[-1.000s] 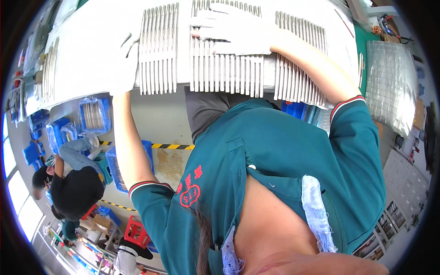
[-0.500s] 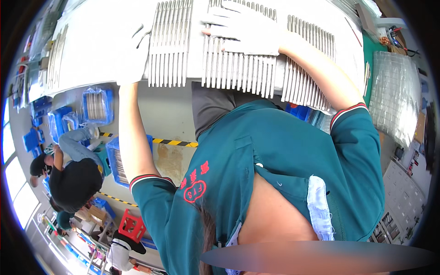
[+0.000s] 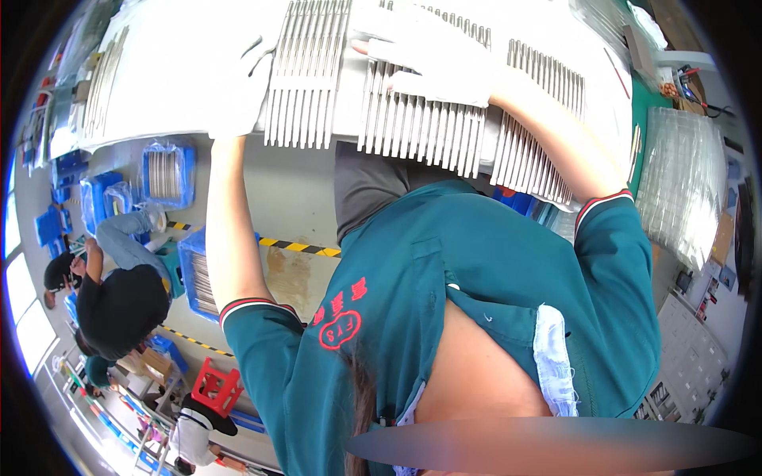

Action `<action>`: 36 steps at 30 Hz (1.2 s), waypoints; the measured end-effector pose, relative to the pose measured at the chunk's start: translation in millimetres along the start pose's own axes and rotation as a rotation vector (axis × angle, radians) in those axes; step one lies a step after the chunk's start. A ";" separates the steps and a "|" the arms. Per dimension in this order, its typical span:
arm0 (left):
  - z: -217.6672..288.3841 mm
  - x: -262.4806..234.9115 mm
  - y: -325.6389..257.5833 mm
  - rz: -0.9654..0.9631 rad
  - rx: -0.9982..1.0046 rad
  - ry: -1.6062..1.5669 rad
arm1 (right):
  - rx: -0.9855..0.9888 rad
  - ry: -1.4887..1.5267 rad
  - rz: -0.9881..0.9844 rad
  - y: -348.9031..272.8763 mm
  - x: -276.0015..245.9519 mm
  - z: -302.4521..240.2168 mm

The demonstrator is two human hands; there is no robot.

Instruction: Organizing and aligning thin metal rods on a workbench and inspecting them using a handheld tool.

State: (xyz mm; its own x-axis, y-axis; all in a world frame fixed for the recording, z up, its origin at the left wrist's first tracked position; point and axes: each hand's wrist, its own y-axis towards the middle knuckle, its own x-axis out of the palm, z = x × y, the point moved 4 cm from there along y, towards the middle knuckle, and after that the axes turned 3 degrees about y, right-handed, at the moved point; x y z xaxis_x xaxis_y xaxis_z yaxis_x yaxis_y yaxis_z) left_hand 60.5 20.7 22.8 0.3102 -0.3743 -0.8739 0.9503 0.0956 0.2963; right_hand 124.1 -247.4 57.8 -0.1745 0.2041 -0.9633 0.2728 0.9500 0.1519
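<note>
Slim metal rods lie in parallel rows on a white-covered table (image 3: pixel 171 95). My right hand (image 3: pixel 444 63), in a white glove with bare fingertips showing, rests spread across the middle group of rods (image 3: pixel 421 127). At the near side of the table my left hand (image 3: pixel 238 91), also white-gloved, lies beside the left group of rods (image 3: pixel 305 87). Its fingers look apart, with dark gaps between them, though glare blends much of the glove into the tabletop. Under my right forearm is the right group of rods (image 3: pixel 530 151), partly covered by the arm.
A few more rods (image 3: pixel 105 83) lie at the table's far left. Clear plastic wrap (image 3: pixel 681 178) hangs at the right. Blue crates (image 3: pixel 168 176) of rods stand on the floor at left, near a seated co-worker (image 3: pixel 123 309) and a red stool (image 3: pixel 216 387).
The table and rods have shifted slightly in view. My right hand still rests on the middle group, its fingers a little less spread; my left hand stays beside the left group.
</note>
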 end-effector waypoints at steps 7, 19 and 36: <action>-3.9 6.6 4.1 0.039 0.059 0.027 | 0.006 -0.179 -0.075 2.1 9.9 5.0; 12.3 2.7 2.5 0.143 0.133 0.068 | 0.143 -0.008 -0.106 -35.2 -14.0 16.4; 2.1 -4.2 -10.7 0.440 -0.182 0.204 | -0.247 -0.101 0.078 133.5 31.9 -22.7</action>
State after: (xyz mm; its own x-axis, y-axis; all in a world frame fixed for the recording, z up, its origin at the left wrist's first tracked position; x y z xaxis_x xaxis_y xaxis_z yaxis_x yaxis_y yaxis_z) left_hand 49.0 19.3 24.1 0.6636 -0.0770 -0.7441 0.7123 0.3692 0.5970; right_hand 133.5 -108.7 52.4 -0.0634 0.2656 -0.9620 0.0409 0.9638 0.2634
